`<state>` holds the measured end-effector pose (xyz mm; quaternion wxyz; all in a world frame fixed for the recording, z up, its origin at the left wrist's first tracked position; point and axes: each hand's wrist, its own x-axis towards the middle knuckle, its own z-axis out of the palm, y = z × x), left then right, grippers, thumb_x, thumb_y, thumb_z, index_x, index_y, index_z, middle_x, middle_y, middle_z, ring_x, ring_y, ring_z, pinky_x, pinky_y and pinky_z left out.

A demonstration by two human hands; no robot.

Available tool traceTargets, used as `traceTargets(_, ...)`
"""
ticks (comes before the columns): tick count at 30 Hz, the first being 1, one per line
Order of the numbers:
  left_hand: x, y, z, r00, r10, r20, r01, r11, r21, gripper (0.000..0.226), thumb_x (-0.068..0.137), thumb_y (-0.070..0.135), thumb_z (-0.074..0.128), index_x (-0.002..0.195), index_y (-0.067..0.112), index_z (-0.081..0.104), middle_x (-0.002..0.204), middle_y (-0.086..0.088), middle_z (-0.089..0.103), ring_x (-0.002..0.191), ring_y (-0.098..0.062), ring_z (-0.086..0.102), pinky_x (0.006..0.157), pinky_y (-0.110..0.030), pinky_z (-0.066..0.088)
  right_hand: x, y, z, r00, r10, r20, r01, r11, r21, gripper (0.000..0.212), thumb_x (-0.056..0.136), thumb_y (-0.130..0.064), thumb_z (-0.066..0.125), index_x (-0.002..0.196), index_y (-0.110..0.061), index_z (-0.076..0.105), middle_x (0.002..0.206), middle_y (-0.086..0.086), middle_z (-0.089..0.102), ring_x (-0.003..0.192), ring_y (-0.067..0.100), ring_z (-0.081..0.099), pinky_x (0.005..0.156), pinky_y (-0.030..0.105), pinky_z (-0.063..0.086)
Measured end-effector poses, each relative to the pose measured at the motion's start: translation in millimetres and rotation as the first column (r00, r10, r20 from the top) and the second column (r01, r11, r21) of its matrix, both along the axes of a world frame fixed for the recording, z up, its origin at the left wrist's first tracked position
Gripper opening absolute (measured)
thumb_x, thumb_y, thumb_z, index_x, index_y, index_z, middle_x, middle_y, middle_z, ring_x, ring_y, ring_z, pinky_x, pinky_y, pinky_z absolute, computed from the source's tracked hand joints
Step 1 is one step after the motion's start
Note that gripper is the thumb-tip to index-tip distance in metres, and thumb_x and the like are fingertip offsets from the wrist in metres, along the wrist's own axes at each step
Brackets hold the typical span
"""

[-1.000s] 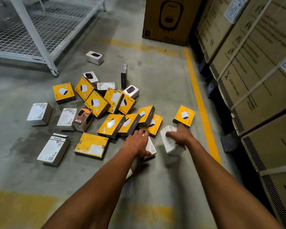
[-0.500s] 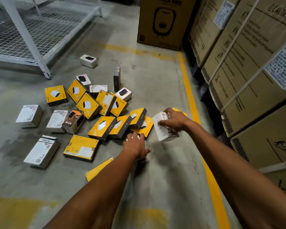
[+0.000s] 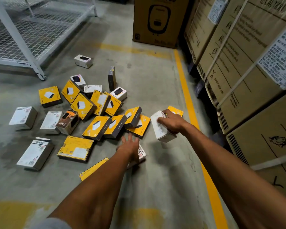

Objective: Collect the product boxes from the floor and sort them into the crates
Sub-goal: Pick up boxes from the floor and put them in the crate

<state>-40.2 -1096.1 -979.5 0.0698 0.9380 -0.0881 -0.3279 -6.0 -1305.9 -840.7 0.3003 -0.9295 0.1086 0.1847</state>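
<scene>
Head view: my right hand (image 3: 171,122) grips a white box (image 3: 161,129) across its sides, left hand (image 3: 130,146) spread over another; looks light, rigid cardboard.

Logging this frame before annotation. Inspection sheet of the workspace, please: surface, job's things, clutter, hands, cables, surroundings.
Surface: concrete floor with a yellow line.
Job's things: yellow boxes and white boxes scattered on the floor; one dark box stands upright. No crates in view.
Clutter: nothing seen.
Hands: right hand grips a white box off the floor; left hand, fingers spread, over another white box.
Cables: nothing seen.
Surroundings: mesh rack far left; stacked cartons right.
</scene>
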Motion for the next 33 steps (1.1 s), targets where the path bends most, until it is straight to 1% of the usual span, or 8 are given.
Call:
traceTargets(5,-11,6,-5,0.992,-0.107,-0.059,0.110,0.993,0.042,0.134,0.071,0.045,0.092,0.166,0.031,-0.002,0.156,-0.016,0.044,0.137,-0.040,0.050,0.106,-0.054,0.049,2,4,-7,0.999,0.020,-0.047,-0.021,0.999,-0.031,0.059,0.095,-0.050,0.058,0.147,-0.025,0.045,0.139,0.016,0.059,0.122,0.035,0.056,0.093,0.040,0.049)
traceTargets(10,4,1,13,0.984,0.157,-0.084,-0.173,0.953,-0.247,0.119,0.082,0.059,0.077,0.167,0.027,0.000,0.155,-0.019,0.049,0.134,-0.041,0.055,0.110,-0.050,0.048,1,8,-4,0.999,-0.022,-0.035,0.022,1.000,-0.003,0.059,0.095,-0.053,0.050,0.148,-0.028,0.044,0.142,0.016,0.055,0.125,0.036,0.053,0.100,0.044,0.047)
traceTargets(14,11,4,63,0.881,0.439,-0.177,-0.454,0.678,-0.578,0.092,0.081,0.059,0.055,0.158,0.059,0.004,0.151,-0.020,0.051,0.124,-0.047,0.058,0.102,-0.057,0.054,2,12,7,0.973,-0.232,0.002,0.228,0.955,0.188,0.056,0.079,-0.066,0.039,0.123,-0.037,0.059,0.131,0.013,0.060,0.116,0.031,0.056,0.100,0.045,0.047)
traceTargets(17,-4,14,102,0.686,0.599,-0.413,-0.657,0.266,-0.705,0.073,0.092,0.033,0.047,0.155,0.059,0.021,0.143,-0.009,0.054,0.113,-0.036,0.061,0.091,-0.059,0.059,-5,22,22,0.895,-0.435,-0.100,0.429,0.776,0.462,0.031,0.084,-0.057,0.047,0.094,-0.031,0.060,0.110,0.009,0.066,0.094,0.025,0.061,0.078,0.038,0.051)
traceTargets(21,-39,41,152,0.517,0.506,-0.690,-0.732,-0.156,-0.663,0.060,0.092,0.014,0.040,0.142,0.044,0.052,0.122,-0.013,0.068,0.093,-0.033,0.067,0.080,-0.056,0.060,-32,42,60,0.833,-0.457,-0.313,0.513,0.426,0.745,0.034,0.100,-0.039,0.044,0.111,-0.017,0.068,0.093,0.007,0.072,0.079,0.024,0.065,0.066,0.031,0.044)
traceTargets(24,-61,70,197,0.402,0.371,-0.837,-0.739,-0.407,-0.536,0.046,0.092,0.022,0.041,0.132,0.023,0.063,0.112,-0.018,0.072,0.095,-0.037,0.065,0.086,-0.056,0.054,-57,54,88,0.795,-0.436,-0.422,0.521,0.136,0.843,0.053,0.099,-0.035,0.041,0.139,-0.006,0.062,0.121,0.017,0.069,0.107,0.035,0.063,0.092,0.043,0.048)
traceTargets(27,-76,102,253,0.306,0.281,-0.910,-0.743,-0.528,-0.412,0.065,0.082,0.035,0.049,0.140,0.006,0.059,0.124,-0.024,0.065,0.105,-0.041,0.061,0.088,-0.055,0.053,-88,73,132,0.766,-0.364,-0.529,0.553,-0.045,0.832,0.057,0.099,-0.035,0.040,0.145,-0.006,0.057,0.136,0.021,0.062,0.124,0.040,0.055,0.114,0.054,0.035)
traceTargets(33,-110,141,391,0.329,0.282,-0.901,-0.727,-0.533,-0.433,0.057,0.094,0.039,0.038,0.135,0.008,0.062,0.120,-0.022,0.068,0.096,-0.039,0.066,0.081,-0.049,0.056,-133,107,263,0.765,-0.324,-0.557,0.554,-0.113,0.825,0.062,0.092,-0.033,0.050,0.148,-0.007,0.054,0.133,0.021,0.058,0.104,0.036,0.064,0.088,0.045,0.050)
